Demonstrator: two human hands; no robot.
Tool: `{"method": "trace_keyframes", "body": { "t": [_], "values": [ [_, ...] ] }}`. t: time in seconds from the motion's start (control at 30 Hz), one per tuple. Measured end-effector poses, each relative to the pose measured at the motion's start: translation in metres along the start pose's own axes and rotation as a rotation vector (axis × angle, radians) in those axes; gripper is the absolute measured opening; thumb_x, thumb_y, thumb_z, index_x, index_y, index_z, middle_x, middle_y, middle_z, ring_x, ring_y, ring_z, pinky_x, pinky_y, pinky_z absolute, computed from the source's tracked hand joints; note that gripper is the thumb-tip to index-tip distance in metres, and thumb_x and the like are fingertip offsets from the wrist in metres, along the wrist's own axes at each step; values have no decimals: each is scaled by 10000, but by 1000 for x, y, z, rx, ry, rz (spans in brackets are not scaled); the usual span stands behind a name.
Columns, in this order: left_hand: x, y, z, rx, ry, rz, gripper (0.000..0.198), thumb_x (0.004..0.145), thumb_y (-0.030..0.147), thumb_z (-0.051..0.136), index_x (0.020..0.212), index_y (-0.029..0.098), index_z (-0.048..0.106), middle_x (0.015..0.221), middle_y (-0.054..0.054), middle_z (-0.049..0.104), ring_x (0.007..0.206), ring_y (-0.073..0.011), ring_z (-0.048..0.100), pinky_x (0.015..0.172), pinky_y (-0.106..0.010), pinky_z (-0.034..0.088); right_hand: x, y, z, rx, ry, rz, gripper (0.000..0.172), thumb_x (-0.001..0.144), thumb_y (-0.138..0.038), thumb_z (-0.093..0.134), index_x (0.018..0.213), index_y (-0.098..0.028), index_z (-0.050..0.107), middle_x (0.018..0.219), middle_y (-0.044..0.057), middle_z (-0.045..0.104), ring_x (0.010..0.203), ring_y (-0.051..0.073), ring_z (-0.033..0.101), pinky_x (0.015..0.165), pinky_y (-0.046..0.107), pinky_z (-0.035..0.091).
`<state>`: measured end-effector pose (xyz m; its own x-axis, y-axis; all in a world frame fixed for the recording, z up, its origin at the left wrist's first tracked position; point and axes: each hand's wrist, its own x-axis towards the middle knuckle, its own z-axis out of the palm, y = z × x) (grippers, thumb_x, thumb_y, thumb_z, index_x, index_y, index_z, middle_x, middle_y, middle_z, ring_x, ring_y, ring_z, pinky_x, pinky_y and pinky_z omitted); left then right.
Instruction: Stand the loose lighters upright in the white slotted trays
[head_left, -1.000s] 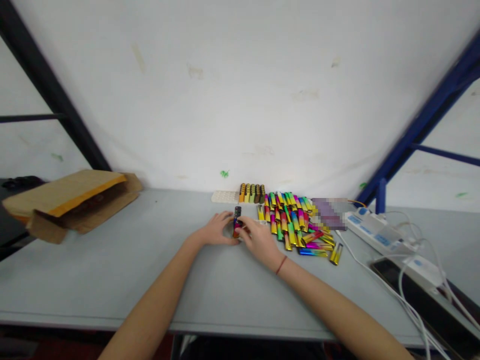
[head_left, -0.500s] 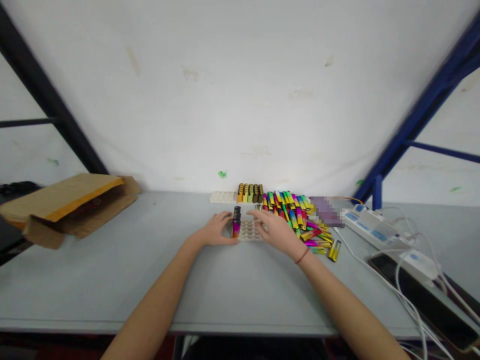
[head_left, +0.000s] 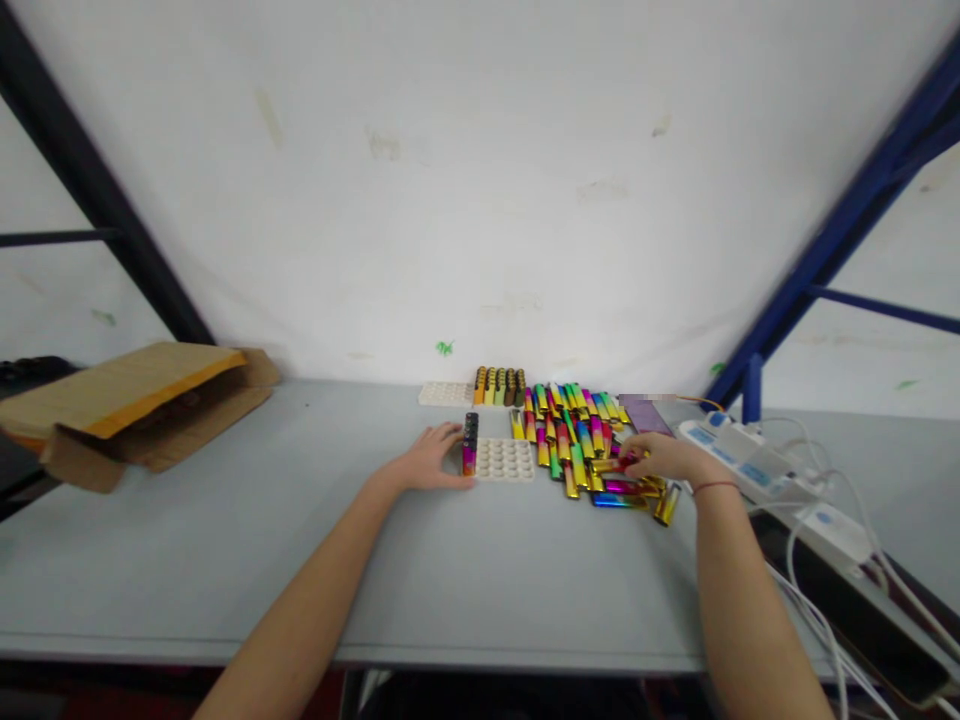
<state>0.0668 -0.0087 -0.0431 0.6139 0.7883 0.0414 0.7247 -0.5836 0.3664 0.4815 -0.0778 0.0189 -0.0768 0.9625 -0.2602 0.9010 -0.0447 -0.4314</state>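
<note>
A white tray [head_left: 506, 460] with rows of round holes lies in front of me. Along its left edge stands a row of black-topped purple-to-orange tubes [head_left: 469, 455]. My left hand [head_left: 427, 460] curves round that edge, thumb at the front corner and fingers at the back, holding the tray. To the right is a pile of shiny, colour-graded metallic tubes [head_left: 577, 465]. Over its right side my right hand [head_left: 664, 457] has its fingers closed on a red-and-gold tube [head_left: 609, 466]; the fingertips are partly hidden.
Behind stand a second white tray [head_left: 446, 393] and a block of upright dark-topped tubes [head_left: 500, 386]. An open cardboard box [head_left: 150, 400] is at the left. A power strip [head_left: 780, 490], white cables [head_left: 799, 560] and a dark phone-like slab [head_left: 847, 600] lie at the right, beside a purple item [head_left: 646, 415].
My right hand has moved right from above the tray to the tube pile and closed on a tube there. My left hand stays at the tray's left edge.
</note>
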Motion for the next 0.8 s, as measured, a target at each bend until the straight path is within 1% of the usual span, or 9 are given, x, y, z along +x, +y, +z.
{"method": "trace_keyframes", "body": {
  "t": [0.1,0.27,0.33,0.43,0.53,0.6,0.67,0.73,0.8],
  "values": [
    [0,0,0,5,0,13,949,675,713,670,1409,155,444,1516,-182,359,1400,-384,314,1174,-525,169,-5,-2,-5,146,44,-110,206,638,-303,710,794,-176,664,785,28,676,731,201,603,653,291,441],
    [-1,0,-2,16,-14,-7,973,683,697,669,1415,98,442,1517,-212,341,1400,-391,308,1178,-504,170,-12,-15,-9,566,91,-346,317,724,-431,726,889,-173,645,969,83,697,938,238,628,855,358,470],
    [0,0,-1,19,-4,-1,957,679,703,672,1412,127,454,1512,-195,361,1394,-389,321,1177,-503,178,-10,-24,-3,758,144,-361,329,730,-441,740,905,-193,613,920,66,691,883,222,639,832,361,483],
    [0,-2,0,24,18,21,932,670,715,676,1402,174,474,1499,-159,396,1380,-381,350,1170,-495,212,-1,-40,10,1101,225,-375,374,718,-461,754,941,-249,541,810,-8,640,761,180,634,735,336,499],
    [0,-2,0,26,24,17,934,664,712,682,1396,168,481,1496,-159,401,1378,-380,354,1168,-483,226,9,-59,23,1318,204,-412,425,724,-486,747,1003,-306,481,763,-53,586,663,143,588,621,287,478],
    [-1,-1,-1,20,20,10,937,663,708,684,1396,162,480,1497,-165,398,1384,-380,347,1173,-480,213,15,-71,30,1349,233,-417,427,717,-519,746,967,-291,485,665,-69,520,557,114,500,525,237,406],
    [-1,0,-2,14,15,10,934,666,703,683,1397,159,476,1500,-167,392,1390,-378,338,1175,-479,203,21,-79,38,1309,326,-384,422,716,-591,715,811,-243,495,563,-77,418,479,94,389,463,227,318],
    [-1,0,-3,8,12,13,927,672,693,681,1393,148,475,1501,-174,387,1391,-377,335,1172,-479,208,27,-83,46,1197,440,-317,498,742,-658,646,632,-226,422,506,-74,338,450,90,314,445,250,272],
    [-1,0,-3,-2,14,19,918,671,685,686,1385,145,479,1493,-177,396,1384,-375,343,1165,-480,226,31,-85,53,1053,523,-261,544,804,-671,549,552,-240,335,477,-63,301,446,100,294,452,273,266]
  ]
}}
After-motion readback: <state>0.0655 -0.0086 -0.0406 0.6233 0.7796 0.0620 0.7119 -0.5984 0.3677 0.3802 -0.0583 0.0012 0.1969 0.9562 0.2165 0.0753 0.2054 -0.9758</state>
